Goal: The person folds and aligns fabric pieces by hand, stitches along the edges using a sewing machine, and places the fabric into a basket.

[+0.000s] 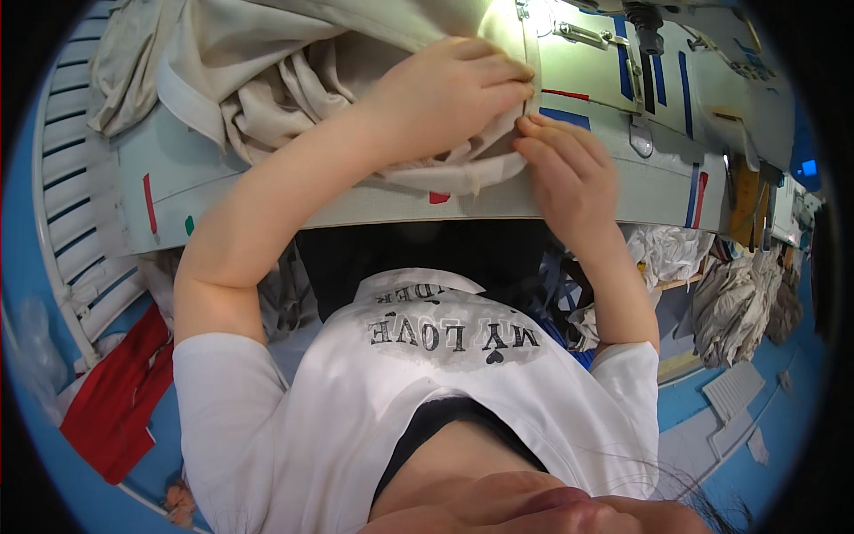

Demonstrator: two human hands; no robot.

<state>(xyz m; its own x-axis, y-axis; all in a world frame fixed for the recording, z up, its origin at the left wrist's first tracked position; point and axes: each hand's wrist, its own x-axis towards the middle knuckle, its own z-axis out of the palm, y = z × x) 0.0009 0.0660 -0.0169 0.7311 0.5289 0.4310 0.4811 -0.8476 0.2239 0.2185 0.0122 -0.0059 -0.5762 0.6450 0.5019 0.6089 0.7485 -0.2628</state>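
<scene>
A beige fabric [311, 89] lies in loose folds across the upper left and upper middle of the frame, its seamed edge curving down toward the upper centre. The left hand [463, 93] rests over this edge, its fingers close together and pinching the fabric near the upper centre. Just below and to the right, the right hand [574, 173] pinches the same edge between thumb and forefinger, the other fingers curled. Beneath the fabric is a pale green counter [614, 200] bearing strips of coloured tape. At the top right of centre, a bright lamp [541, 18] shines beside metal machine fittings [583, 36]. A white slatted rack [71, 187] stands along the left side, with a red cloth [120, 400] at the lower left. Greyish cloth bundles [738, 307] hang at the right, above the blue floor [783, 418]. The person's white shirt [338, 427] fills the lower middle.
</scene>
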